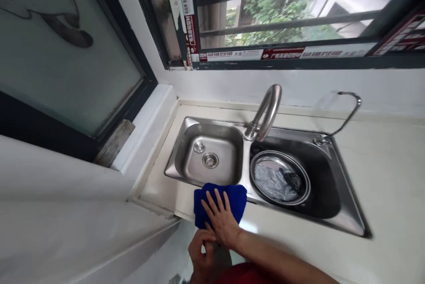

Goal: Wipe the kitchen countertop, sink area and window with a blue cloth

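Observation:
My right hand [225, 226] lies flat with fingers spread on a blue cloth [237, 201]. The cloth covers part of the pale countertop [272, 231] at the sink's front edge, partly over the rim of the left basin. Just below it, my left hand [201, 251] is closed with curled fingers, close to my right wrist and the cloth's lower edge. Whether anything is between those fingers is hidden. The steel double sink [246, 173] lies right in front of both hands.
In the right basin rests a round metal strainer bowl [307, 182] with greyish, wet-looking contents. A drain [210, 160] shows in the left basin. A curved faucet [270, 109] rises between the basins; a thin bent spout [348, 118] stands at right. Behind is a barred window [282, 27].

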Tool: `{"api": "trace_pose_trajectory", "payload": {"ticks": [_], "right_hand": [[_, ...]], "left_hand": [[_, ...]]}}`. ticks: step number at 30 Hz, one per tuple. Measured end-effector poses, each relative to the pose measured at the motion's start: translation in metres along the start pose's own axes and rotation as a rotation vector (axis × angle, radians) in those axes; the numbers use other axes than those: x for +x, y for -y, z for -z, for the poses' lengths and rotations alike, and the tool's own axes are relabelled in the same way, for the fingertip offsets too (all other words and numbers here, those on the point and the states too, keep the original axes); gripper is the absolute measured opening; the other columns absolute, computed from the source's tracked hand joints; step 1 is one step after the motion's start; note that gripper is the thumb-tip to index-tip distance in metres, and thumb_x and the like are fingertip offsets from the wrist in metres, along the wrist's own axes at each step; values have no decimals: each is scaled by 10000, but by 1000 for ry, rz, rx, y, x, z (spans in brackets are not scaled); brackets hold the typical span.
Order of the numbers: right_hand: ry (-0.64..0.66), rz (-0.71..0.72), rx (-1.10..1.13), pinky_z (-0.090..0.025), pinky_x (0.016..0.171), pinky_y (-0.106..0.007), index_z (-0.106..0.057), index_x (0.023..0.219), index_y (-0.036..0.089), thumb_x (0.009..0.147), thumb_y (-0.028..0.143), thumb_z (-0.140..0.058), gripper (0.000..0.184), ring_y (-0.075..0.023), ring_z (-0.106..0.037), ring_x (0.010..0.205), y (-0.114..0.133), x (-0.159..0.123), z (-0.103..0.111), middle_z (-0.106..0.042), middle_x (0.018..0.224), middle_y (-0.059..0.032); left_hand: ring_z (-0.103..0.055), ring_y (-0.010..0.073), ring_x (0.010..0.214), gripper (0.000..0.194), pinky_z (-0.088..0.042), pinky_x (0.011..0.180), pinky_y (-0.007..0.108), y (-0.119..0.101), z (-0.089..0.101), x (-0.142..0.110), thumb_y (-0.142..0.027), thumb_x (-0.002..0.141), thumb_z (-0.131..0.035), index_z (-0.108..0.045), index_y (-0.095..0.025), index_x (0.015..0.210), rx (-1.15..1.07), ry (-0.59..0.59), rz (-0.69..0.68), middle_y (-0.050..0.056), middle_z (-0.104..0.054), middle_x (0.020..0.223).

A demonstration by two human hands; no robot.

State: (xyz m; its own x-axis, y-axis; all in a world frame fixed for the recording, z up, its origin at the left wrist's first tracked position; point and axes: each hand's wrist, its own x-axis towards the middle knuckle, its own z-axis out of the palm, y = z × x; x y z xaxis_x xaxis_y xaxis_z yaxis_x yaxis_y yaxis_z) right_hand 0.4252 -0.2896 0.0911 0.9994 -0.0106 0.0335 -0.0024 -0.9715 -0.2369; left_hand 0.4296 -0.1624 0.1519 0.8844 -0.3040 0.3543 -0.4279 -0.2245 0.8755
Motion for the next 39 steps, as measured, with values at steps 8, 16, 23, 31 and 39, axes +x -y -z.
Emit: {"api": "trace_pose_trajectory", "payload": {"ticks": [8,16,23,31,39], "right_hand": [[39,171,101,-115,1178,-747,-335,1576,223,964,546,-476,707,-479,-63,1524,29,61,-1,-157,1682,-155],[149,247,208,-145,1190,-713,-320,1582,256,979,553,-461,686,-419,-123,1533,14,80,22,-191,1679,-125],[116,413,247,-97,1217,-667,-281,1593,175,944,418,-500,726,-372,-107,1547,-28,40,39,-236,1657,-177],[117,533,394,-94,1212,-681,-376,1541,138,785,282,-536,786,-352,-151,1546,-56,22,46,-303,1631,-192],[70,540,477,-67,1231,-643,-462,1481,142,777,347,-593,745,-329,-190,1543,-64,5,45,-333,1617,-193]], "left_hand": [[-649,137,610,266,-559,595,260,13,18,18,-91,886,-434,-608,-250,762,54,68,-110,4,-665,643],[-674,164,695,252,-587,670,305,29,21,35,-115,907,-433,-625,-241,803,160,194,-125,38,-680,706],[-510,369,1350,542,-576,990,575,45,33,9,-333,803,-708,-556,-208,1308,662,336,-205,193,-556,1388],[-625,312,1234,553,-614,967,489,62,38,11,-89,747,-649,-622,-244,1277,838,457,-355,118,-672,1285],[-670,301,1130,354,-554,1015,518,37,41,35,-243,805,-599,-700,-220,1143,413,471,108,119,-735,1157]]}}
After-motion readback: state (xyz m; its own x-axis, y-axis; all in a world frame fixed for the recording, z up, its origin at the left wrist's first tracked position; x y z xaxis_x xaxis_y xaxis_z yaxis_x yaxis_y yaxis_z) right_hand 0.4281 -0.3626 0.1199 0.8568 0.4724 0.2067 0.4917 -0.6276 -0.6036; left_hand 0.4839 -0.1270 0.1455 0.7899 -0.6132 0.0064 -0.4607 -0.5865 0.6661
